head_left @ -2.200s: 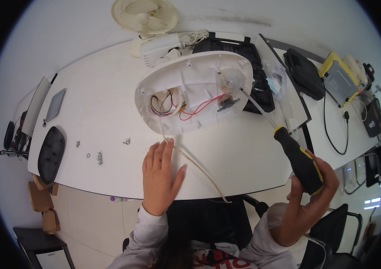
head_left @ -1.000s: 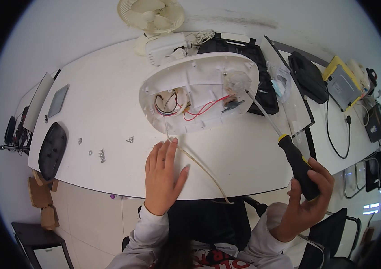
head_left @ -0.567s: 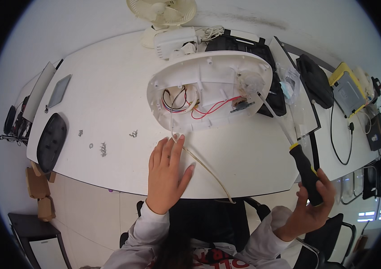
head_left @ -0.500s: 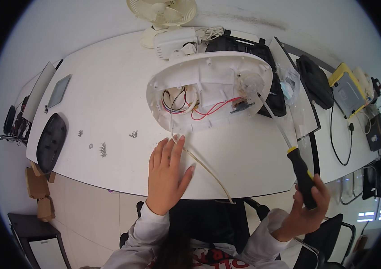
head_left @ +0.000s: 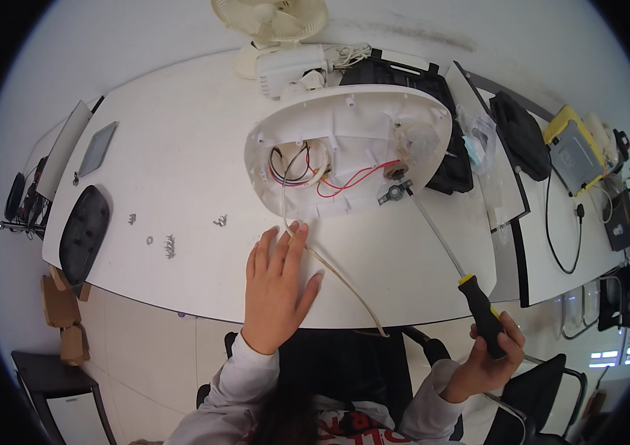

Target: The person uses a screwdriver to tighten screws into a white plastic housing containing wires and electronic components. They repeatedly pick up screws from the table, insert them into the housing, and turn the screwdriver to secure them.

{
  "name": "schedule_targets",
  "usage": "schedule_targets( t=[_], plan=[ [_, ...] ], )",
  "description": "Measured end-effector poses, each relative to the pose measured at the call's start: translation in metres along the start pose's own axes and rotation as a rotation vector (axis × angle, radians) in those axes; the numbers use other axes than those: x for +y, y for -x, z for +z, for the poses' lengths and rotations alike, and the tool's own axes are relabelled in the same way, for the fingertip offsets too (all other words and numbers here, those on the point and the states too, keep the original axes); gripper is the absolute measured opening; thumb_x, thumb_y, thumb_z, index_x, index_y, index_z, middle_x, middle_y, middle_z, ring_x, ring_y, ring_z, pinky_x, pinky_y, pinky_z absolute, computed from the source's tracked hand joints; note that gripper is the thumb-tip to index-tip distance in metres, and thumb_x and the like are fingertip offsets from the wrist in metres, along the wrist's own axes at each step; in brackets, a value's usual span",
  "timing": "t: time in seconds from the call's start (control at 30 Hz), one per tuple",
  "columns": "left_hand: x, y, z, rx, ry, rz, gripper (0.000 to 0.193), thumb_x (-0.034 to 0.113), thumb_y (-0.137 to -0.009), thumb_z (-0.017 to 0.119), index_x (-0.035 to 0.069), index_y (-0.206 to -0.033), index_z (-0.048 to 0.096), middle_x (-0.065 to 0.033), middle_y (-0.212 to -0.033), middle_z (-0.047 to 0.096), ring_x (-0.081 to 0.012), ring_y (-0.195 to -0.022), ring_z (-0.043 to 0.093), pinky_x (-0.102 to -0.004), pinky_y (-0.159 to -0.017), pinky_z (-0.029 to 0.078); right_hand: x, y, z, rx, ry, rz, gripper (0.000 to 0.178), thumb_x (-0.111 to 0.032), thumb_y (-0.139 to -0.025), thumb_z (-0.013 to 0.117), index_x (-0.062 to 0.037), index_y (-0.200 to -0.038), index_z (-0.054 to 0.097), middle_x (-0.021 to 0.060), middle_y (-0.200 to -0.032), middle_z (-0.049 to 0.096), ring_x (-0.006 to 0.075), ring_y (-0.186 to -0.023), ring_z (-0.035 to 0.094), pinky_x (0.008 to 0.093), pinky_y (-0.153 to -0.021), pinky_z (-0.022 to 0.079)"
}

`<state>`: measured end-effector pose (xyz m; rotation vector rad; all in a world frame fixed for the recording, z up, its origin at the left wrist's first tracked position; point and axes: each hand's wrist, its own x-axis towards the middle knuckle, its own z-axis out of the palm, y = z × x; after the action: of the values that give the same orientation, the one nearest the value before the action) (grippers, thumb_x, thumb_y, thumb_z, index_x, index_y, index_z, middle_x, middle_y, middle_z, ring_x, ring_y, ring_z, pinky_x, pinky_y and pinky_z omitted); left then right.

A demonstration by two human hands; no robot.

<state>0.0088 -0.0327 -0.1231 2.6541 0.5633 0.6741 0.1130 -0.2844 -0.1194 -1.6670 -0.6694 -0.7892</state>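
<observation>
Two hands | left hand [head_left: 279,289] flat, spread near table edge [head_left: 181,308] | right hand [head_left: 489,356] gripping screwdriver [head_left: 471,293] off-table

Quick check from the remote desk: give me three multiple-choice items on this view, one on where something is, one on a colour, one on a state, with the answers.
1. Where does the left hand rest?
A. Flat on the white table, by the cream cord
B. Inside the open white housing
C. On the dark oval cover

2. What colour is the screwdriver handle?
A. Red and white
B. Black with yellow
C. All blue

3. What is the state of the white housing?
A. Closed and sealed
B. Open, with red and dark wires showing
C. Hanging off the table edge

Answers:
1. A, the palm lies flat on the tabletop with fingertips at the cord.
2. B, the grip in the right hand is black with a yellow collar.
3. B, its inside faces up and wiring is exposed.
</observation>
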Motion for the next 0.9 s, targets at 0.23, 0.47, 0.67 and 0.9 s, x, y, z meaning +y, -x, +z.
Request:
schedule_targets(
  t=[0.23,0.47,0.67,0.9],
  plan=[
    [0.0,0.0,-0.004,-0.006,-0.002,-0.009,0.067,0.014,-0.077,0.064,0.004,-0.136,0.034,-0.014,-0.134,0.042,-0.0396,-0.122,0.036,-0.046,-0.1,0.03,-0.001,-0.001,-0.001,-0.043,0.023,0.012,0.032,0.002,-0.074,0.069,-0.0056,-0.1,0.051,0.0207,-0.107,0.054,0.0271,-0.092,0.06,0.0286,-0.07,0.058],
    [0.001,0.0,-0.003,-0.01,-0.002,-0.018,0.066,0.015,-0.077,0.063,0.003,-0.136,0.035,-0.0153,-0.134,0.042,-0.0398,-0.122,0.036,-0.046,-0.101,0.029,-0.006,-0.008,0.003,0.053,0.019,-0.029,0.027,-0.005,-0.08,0.067,-0.0043,-0.102,0.051,0.0216,-0.111,0.054,0.0238,-0.082,0.061,0.025,-0.055,0.055],
    [0.002,0.001,-0.007,0.067,0.122,-0.006,0.063,0.007,-0.075,0.062,0.002,-0.133,0.039,-0.0172,-0.129,0.046,-0.0368,-0.12,0.041,-0.0423,-0.1,0.032,-0.001,-0.002,0.0,0.035,0.025,-0.008,0.036,-0.019,-0.081,0.07,-0.0045,-0.106,0.049,0.0201,-0.107,0.057,0.0212,-0.078,0.061,0.0195,-0.047,0.047],
    [-0.029,0.015,-0.034,0.459,0.109,-0.181,0.039,-0.006,-0.073,0.059,0.001,-0.112,0.057,-0.0134,-0.098,0.058,-0.0265,-0.094,0.056,-0.033,-0.084,0.043,-0.008,-0.012,0.005,0.235,0.164,0.081,0.059,-0.056,-0.082,0.056,-0.0056,-0.111,0.043,0.0171,-0.097,0.058,0.0204,-0.061,0.059,0.0195,-0.039,0.045]
  ],
)
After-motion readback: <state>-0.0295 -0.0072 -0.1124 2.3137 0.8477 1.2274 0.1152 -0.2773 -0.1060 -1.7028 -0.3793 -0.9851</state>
